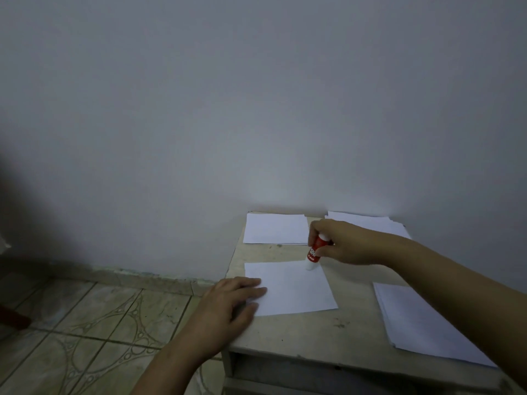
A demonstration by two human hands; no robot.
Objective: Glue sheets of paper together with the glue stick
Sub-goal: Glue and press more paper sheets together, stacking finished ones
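From my remote seat I judge the sheet of paper (293, 286) in the middle of the small table (313, 334) to be the touchy part: it is thin, light and floppy, so it will slide or wrinkle under a dragging stroke unless it is pinned flat, and it is best held by pressing down near an edge, not by pinching. The left hand (228, 303) does just that, fingers laid out fairly straight and flat over the sheet's near-left corner. The glue stick (313, 252) looks rigid, light and easy to grip by its barrel; I would hold it around the red body, well above the tip, and press only gently so the soft glue does not smear in lumps or tear the paper. The right hand (339, 240) has its fingers and thumb curled round the upper part of the barrel, tilting the stick so its white lower end meets the sheet near the far-right corner. The stick has a red label with white lettering I cannot read. The sheet is plain white and lies flat, slightly askew to the table edge. Other white stacks sit around it: one far left (275, 228), one far right (370, 222) behind the wrist, and a larger pile near right (422, 323).
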